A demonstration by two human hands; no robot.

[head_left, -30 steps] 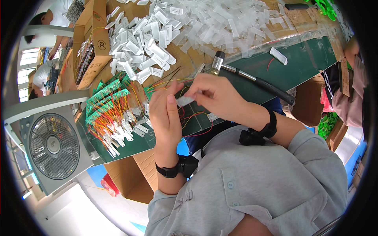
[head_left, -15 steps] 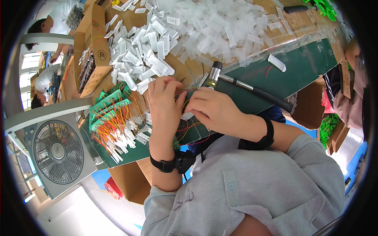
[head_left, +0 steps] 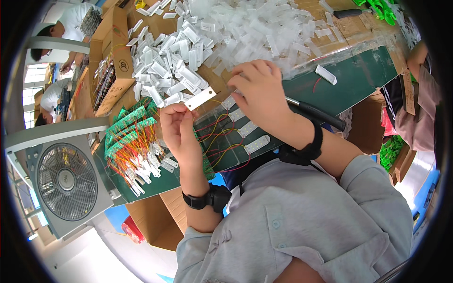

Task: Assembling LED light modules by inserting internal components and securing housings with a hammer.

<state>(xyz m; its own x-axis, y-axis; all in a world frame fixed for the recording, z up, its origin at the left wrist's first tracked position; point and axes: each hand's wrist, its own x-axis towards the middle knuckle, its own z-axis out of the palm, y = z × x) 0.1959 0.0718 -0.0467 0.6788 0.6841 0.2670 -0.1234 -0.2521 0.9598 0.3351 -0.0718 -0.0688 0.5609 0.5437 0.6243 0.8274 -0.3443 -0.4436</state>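
Observation:
Between its thumb and index finger, my left hand [head_left: 177, 128] pinches one end of a small white LED board [head_left: 200, 98]; the board is rectangular, with a dark spot near each end, and thin wires trail close by. My right hand [head_left: 265, 92] is raised over the bench, fingers bent and apart, with nothing seen in it. It hides the head of the hammer, whose black handle [head_left: 325, 118] slants out to the right. Below that hand, several LED boards lie in a row, among them a rounded-end white piece [head_left: 257, 144], joined to red and yellow wires.
White plastic housings [head_left: 165, 66] and frosted clear covers [head_left: 257, 33] are heaped across the back. Green circuit boards with wired white pieces [head_left: 134, 137] lie left. One wired housing [head_left: 326, 74] rests on the green mat [head_left: 361, 85]. A grey fan [head_left: 67, 181] stands left.
My hands have parted. The left now holds up the white LED board; the right has moved up and away, over the hammer head. The row of LED boards has come into sight.

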